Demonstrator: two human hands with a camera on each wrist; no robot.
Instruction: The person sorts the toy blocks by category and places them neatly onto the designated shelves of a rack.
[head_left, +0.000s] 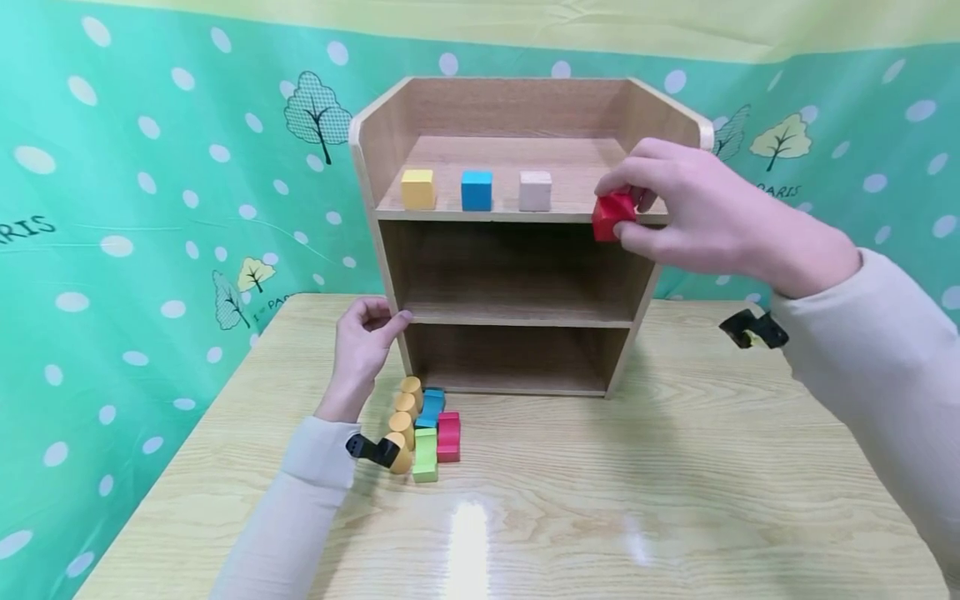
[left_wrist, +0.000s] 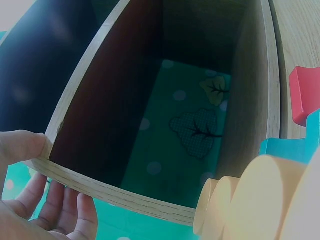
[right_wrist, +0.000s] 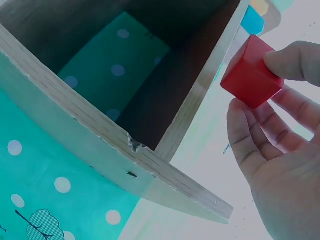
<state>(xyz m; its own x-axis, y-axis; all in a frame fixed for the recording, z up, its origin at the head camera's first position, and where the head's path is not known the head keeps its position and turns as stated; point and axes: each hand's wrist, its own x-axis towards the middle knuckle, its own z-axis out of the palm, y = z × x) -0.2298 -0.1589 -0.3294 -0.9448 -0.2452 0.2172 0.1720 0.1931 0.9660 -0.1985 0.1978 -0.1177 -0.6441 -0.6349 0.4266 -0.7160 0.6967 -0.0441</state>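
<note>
My right hand (head_left: 637, 208) pinches a red cube (head_left: 612, 216) between thumb and fingers, just in front of the right end of the top shelf of a wooden shelf unit (head_left: 517, 333). In the right wrist view the red cube (right_wrist: 251, 71) sits at my fingertips (right_wrist: 287, 62) beside the shelf's edge (right_wrist: 205, 95). On the top shelf stand a yellow cube (head_left: 417, 188), a blue cube (head_left: 476, 190) and a pale cube (head_left: 535, 190). My left hand (head_left: 367, 333) holds the shelf unit's left side panel (left_wrist: 110, 187), thumb in front and fingers (left_wrist: 60, 210) behind it.
A cluster of blocks lies on the wooden table (head_left: 675, 500) in front of the unit: yellow cylinders (head_left: 405, 417), a blue block (head_left: 431, 407), a red block (head_left: 448, 436) and a green block (head_left: 425, 455). The two lower shelves hold nothing. A green patterned cloth (head_left: 150, 208) hangs behind.
</note>
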